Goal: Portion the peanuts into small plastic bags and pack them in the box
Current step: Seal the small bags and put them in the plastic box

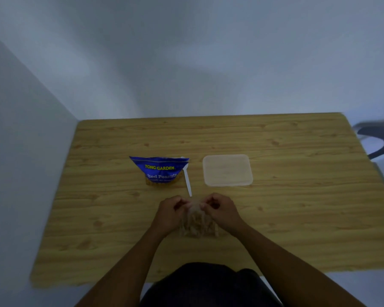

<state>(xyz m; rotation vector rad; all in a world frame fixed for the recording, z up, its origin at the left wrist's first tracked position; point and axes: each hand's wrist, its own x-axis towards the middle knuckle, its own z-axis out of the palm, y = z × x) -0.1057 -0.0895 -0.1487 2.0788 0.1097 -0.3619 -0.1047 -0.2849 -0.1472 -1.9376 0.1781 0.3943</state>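
A small clear plastic bag (197, 224) filled with peanuts stands on the wooden table (297, 218) in front of me. My left hand (171, 211) and my right hand (220, 209) both pinch its top, one on each side. Behind them a blue peanut packet (160, 171) stands open, with a white plastic spoon (187, 182) leaning against its right side. To the right of the packet lies a translucent plastic box (228, 170) with its lid on.
The table sits in a corner, with a wall along its left edge and another behind it. A dark chair (377, 138) shows past the table's right edge. My dark clothing (208, 284) is at the near edge.
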